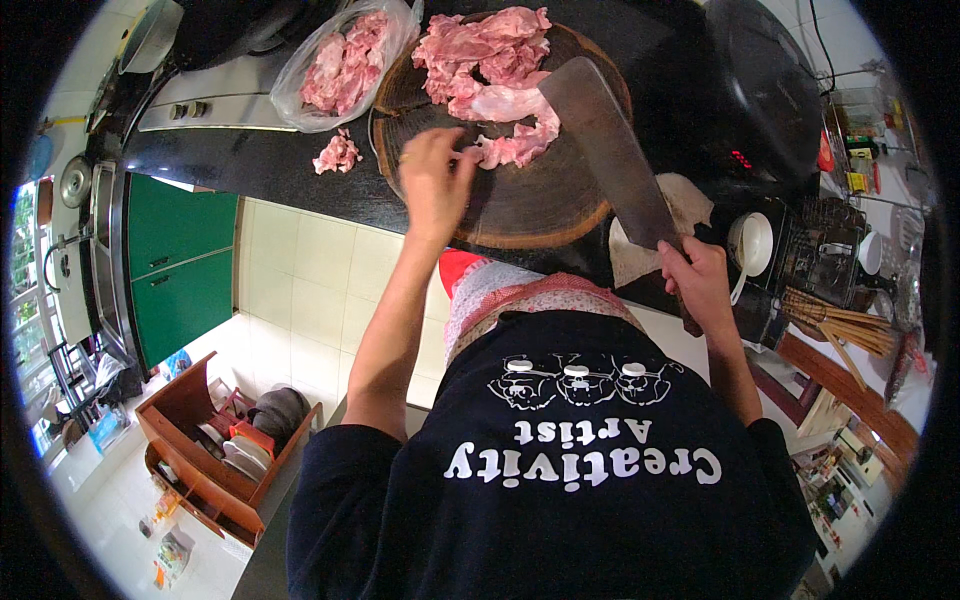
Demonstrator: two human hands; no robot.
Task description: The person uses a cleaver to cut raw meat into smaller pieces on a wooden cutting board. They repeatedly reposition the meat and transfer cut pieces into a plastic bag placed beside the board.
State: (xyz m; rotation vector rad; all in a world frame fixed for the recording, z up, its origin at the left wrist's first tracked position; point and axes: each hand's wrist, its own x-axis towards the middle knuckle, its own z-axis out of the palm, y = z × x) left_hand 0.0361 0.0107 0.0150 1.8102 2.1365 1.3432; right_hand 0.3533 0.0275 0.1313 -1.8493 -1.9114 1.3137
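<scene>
My right hand (694,281) is closed round the handle of a broad cleaver (607,150), whose blade tip reaches over the round wooden chopping block (540,210). Beside the blade, a strip of raw meat (517,146) curls across the block below a larger heap of raw meat (484,45). My left hand (435,176) is over the block's left part, fingertips at the strip's left end; it is slightly blurred, and whether it pinches the meat cannot be told. Left of the block lie a small pile of meat scraps (337,152) and a clear plastic bag (289,94) holding more meat.
Folded cloths (634,259) lie right of the block, near a white bowl (752,244). A dark rounded appliance (765,90) stands at the back right. Bundled chopsticks (840,322) are farther right. A stove panel (217,111) is on the left, above green cabinet doors (180,232).
</scene>
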